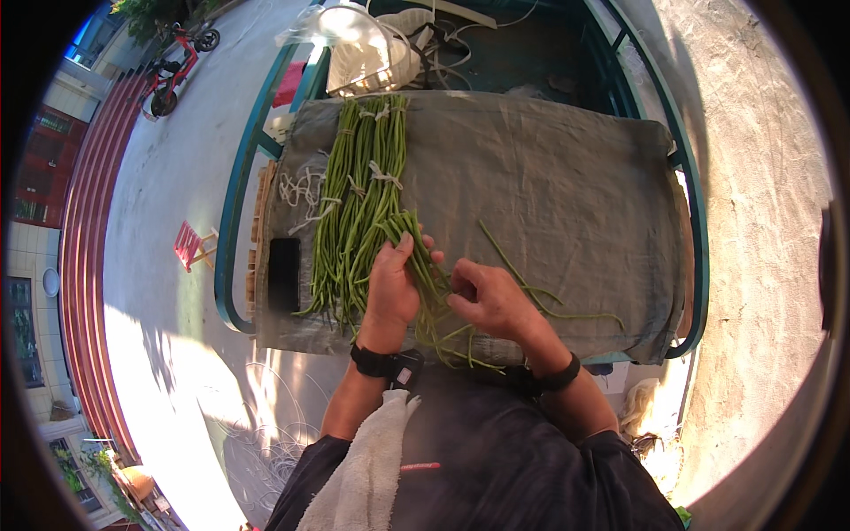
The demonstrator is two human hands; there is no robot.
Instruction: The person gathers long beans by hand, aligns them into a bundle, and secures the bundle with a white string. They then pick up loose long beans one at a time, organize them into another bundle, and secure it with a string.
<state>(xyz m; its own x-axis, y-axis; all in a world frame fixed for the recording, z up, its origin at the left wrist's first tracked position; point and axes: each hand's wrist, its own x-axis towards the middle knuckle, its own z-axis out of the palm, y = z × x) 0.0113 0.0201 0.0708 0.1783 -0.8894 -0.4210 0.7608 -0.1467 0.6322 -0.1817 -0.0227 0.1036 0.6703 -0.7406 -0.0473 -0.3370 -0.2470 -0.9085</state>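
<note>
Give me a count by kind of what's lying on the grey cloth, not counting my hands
Tied piles of long green beans: 1
Loose bunch of beans in the hands: 1
Stray single beans: 1
Black phone: 1
Heap of white string: 1
Total: 5

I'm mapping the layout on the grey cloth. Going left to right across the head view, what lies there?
Black phone → tied bundles of long green beans → left hand gripping a bunch of beans → right hand → loose beans → bare grey cloth.
</note>
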